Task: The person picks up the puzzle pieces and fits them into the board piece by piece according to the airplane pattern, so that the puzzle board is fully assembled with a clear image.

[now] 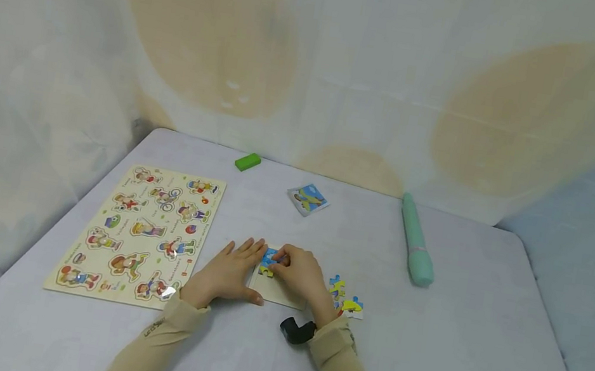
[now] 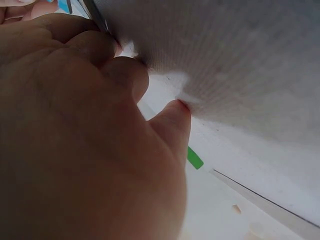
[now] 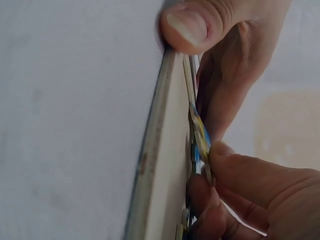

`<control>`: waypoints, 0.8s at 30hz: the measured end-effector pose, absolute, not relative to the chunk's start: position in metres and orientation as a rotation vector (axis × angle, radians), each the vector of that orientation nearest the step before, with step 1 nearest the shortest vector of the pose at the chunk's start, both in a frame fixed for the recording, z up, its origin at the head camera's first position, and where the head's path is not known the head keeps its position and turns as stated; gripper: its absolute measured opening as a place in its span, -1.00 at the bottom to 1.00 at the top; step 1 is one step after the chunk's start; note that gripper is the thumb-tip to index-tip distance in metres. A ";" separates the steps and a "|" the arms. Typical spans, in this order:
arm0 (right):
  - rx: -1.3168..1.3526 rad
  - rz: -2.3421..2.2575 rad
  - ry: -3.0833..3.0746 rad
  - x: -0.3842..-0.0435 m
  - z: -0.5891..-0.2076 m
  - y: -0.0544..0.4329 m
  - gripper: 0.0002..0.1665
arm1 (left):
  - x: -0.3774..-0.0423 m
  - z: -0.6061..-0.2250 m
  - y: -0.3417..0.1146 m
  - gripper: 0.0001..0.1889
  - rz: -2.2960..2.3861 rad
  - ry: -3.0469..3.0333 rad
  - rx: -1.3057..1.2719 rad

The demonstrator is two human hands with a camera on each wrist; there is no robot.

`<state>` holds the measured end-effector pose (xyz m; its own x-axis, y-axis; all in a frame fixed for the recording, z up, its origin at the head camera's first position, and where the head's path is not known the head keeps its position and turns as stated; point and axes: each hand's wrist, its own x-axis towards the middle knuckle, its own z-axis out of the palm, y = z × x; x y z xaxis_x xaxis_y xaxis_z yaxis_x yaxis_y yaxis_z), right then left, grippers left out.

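Note:
A small wooden puzzle tray [image 1: 281, 296] lies in front of me, with blue and yellow jigsaw pieces [image 1: 266, 268] in its upper left corner. My left hand [image 1: 229, 271] rests along the tray's left side, fingers extended and thumb spread toward the near edge; its thumb [image 3: 187, 27] touches the tray edge in the right wrist view. Over the tray, my right hand [image 1: 303, 273] pinches a puzzle piece [image 3: 201, 137] between thumb and fingers, the piece tilted against the tray surface. Most of that piece is hidden by fingers in the head view.
Loose puzzle pieces [image 1: 353, 307] lie right of the tray. A large board with cartoon figures [image 1: 150, 247] is at left. Farther back are a green block [image 1: 248, 162] and a picture card [image 1: 308, 199]; a mint-green folded umbrella-like object [image 1: 417, 245] lies at right.

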<state>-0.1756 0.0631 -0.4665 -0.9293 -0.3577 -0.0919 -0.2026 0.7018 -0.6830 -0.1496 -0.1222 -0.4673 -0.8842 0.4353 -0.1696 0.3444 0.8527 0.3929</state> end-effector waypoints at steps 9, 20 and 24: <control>-0.530 -0.961 2.758 -0.172 -0.466 0.059 -0.86 | -0.148 -0.464 -0.122 0.15 0.523 2.776 0.608; -0.461 -0.960 2.801 -0.168 -0.466 0.054 -0.85 | -0.149 -0.465 -0.122 0.15 0.512 2.774 0.610; -0.457 -1.000 2.772 -0.168 -0.468 0.056 -0.85 | -0.148 -0.466 -0.122 0.15 0.528 2.768 0.606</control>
<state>-0.1681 0.0557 -0.4678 -0.9406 -0.3365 -0.0459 -0.2297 0.7299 -0.6438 -0.1484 -0.1223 -0.4659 -0.8797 0.4441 -0.1703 0.3502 0.8470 0.4001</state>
